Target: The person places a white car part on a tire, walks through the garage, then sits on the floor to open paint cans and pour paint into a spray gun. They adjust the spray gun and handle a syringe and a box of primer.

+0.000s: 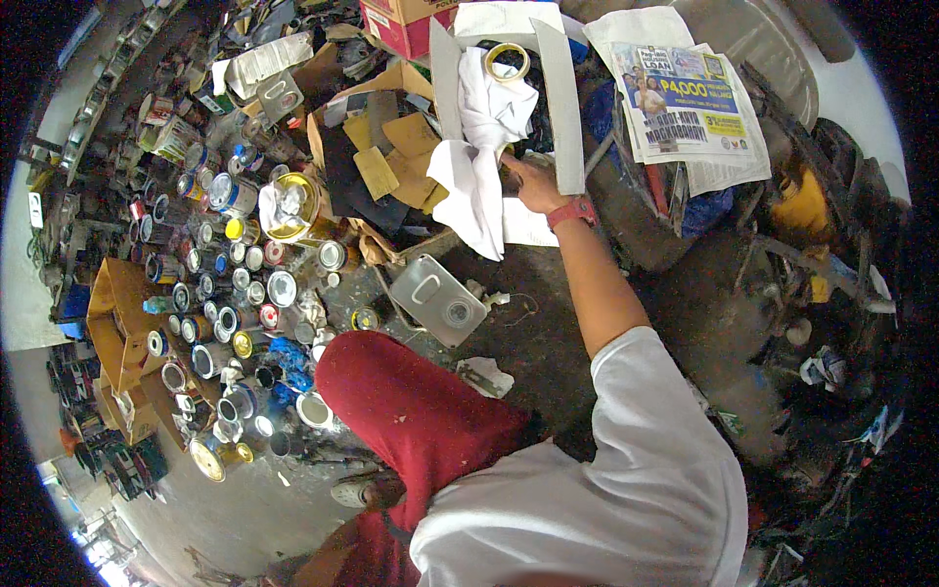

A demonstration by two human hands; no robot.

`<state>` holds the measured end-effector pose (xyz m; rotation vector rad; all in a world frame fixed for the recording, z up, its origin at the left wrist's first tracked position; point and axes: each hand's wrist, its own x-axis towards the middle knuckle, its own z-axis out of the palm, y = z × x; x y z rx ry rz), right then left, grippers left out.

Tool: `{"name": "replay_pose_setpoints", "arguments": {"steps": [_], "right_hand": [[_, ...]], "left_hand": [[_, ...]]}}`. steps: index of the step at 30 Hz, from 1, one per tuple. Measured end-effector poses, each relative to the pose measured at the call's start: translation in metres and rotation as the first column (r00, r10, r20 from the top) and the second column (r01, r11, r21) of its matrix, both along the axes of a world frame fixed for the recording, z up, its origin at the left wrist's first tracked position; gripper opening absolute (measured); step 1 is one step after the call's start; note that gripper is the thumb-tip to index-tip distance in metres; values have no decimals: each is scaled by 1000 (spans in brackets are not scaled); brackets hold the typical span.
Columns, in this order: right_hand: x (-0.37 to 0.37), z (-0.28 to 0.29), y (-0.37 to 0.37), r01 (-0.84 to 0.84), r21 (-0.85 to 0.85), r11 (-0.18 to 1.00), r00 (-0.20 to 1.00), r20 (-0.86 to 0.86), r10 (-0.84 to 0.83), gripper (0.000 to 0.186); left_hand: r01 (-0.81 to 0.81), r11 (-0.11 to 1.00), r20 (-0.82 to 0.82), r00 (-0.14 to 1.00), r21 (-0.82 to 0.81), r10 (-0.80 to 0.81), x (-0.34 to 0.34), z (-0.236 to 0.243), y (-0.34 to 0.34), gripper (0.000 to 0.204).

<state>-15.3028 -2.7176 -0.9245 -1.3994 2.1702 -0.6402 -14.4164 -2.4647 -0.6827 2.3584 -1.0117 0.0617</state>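
Observation:
My right hand (536,186), with a red band at its wrist, reaches into an open cardboard box (562,108) with pale flaps. Its fingers close at a small dark, yellowish-edged thing beside a white cloth (479,122); I cannot make out what it is. The cloth lies bunched in the box and hangs over its near edge. On top of the cloth, toward the far end, rests a roll of tape (507,63). My left hand is outside the view.
Many paint cans (230,196) crowd the floor at left, near a brown carton (122,318). A metal container (437,299) lies near my knee. Another carton (318,147) holds cardboard scraps. Newspapers (690,108) cover clutter at right.

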Motion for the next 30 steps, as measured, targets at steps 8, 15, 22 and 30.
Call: {"name": "replay_pose_setpoints", "arguments": {"steps": [8, 15, 22, 30], "right_hand": [[3, 6, -28, 80, -17, 997, 992, 102, -78, 81], [14, 21, -69, 446, -292, 846, 885, 285, -368, 84], [-5, 33, -69, 792, -399, 461, 605, 417, -678, 90], [-10, -4, -109, 689, -191, 699, 711, -8, -703, 120]], "left_hand": [[39, 998, 66, 997, 42, -42, 13, -4, 10, 50], [739, 623, 237, 673, -256, -701, 62, -24, 1, 54], [41, 999, -94, 995, -12, -42, -23, 15, -2, 58], [31, 998, -37, 999, 45, -30, -8, 7, 6, 56]]}}
